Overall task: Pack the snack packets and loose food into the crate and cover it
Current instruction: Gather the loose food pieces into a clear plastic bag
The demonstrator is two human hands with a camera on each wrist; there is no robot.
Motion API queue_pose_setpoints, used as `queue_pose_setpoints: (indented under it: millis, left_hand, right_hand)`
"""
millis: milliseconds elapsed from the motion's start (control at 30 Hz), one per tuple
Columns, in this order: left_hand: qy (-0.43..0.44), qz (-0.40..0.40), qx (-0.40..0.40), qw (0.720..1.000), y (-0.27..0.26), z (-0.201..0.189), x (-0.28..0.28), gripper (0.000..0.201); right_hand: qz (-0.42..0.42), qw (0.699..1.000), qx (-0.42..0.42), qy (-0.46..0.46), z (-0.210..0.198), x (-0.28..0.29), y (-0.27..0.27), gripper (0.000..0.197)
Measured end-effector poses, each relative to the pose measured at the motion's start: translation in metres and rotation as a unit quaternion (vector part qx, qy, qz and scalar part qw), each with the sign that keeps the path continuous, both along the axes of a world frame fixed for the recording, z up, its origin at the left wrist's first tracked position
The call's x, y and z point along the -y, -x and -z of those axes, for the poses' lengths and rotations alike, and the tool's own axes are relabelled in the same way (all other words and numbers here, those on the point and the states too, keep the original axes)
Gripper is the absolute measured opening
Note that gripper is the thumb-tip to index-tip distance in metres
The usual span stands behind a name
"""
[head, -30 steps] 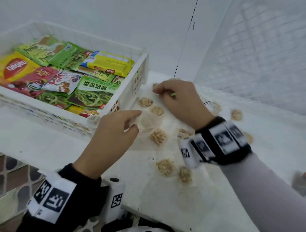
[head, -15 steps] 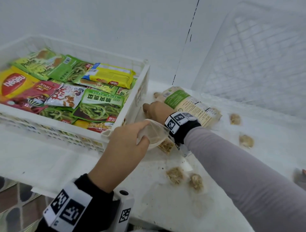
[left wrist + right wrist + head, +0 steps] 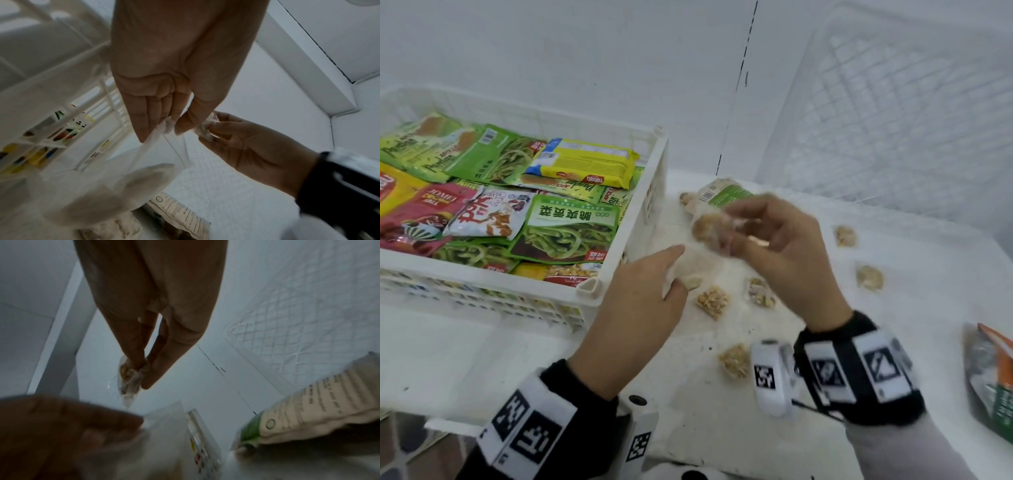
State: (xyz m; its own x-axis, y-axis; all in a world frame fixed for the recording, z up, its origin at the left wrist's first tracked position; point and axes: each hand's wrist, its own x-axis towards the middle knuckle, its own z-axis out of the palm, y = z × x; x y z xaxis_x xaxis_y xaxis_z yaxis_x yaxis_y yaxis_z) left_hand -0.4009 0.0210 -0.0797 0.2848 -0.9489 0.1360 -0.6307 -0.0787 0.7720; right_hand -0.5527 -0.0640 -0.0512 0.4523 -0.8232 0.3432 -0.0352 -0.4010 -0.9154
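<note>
We see even, soft white light in the head view, with the right hand (image 3: 784,253) motion-blurred; both wrist views look dim, smeared, backlit, and bent at their edges.

Your white crate (image 3: 599,281) is stuffed with green, yellow and red packets (image 3: 566,222); tan nut clusters (image 3: 712,301) speckle the white table (image 3: 893,308), black-and-white checker tags (image 3: 876,373) on your wrists.

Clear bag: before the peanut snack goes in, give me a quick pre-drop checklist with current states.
1. Left hand pinches the clear bag rim: ok.
2. Right hand grips the wrapped peanut snack: ok.
3. Snack directly over the bag mouth: cannot tell, motion blur.
4. Bag mouth open wide enough: cannot tell.
5. All loose snacks off the table: not ok, several remain.
6. Crate has room: ok.
</note>
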Motion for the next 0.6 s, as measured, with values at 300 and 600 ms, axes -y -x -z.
queue_pose_setpoints:
  millis: [300,600]
  left_hand:
    - [-0.002,0.010,-0.013,1.000,0.007,0.000,0.007,0.049]
    - [0.017,0.035,0.031,0.999,0.026,-0.003,0.006,0.039]
  right_hand:
    - [0.044,0.934,-0.197,0.295,0.031,-0.027,0.000,0.020]
    - [0.001,0.854,-0.444,0.272,0.025,-0.024,-0.009,0.018]
